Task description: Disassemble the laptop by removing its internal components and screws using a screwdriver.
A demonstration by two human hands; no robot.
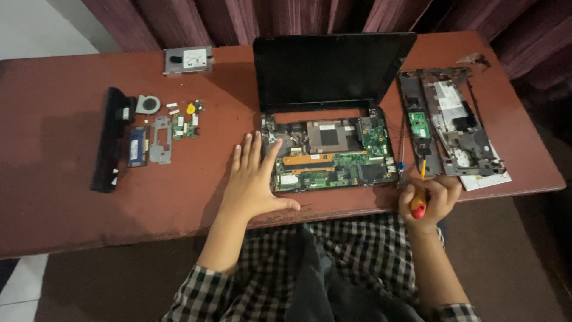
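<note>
Laptop (pixel 331 149), lid up and keyboard deck removed, sat mid-bench (pixel 59 209) with its green circuit board and copper strips bare. Left hand (pixel 255 179) lay flat beside its left edge, fingers spread wide, empty. Right hand (pixel 430 200) was curled tight around a screwdriver (pixel 420 200) with a red-and-yellow handle, near the grey plastic cover (pixel 450 122) lying right of the laptop.

Screwdriver (pixel 419 201) handle mostly hidden in right fist (pixel 430 200).

Dim, soft-focus view, bowed at edges
</note>
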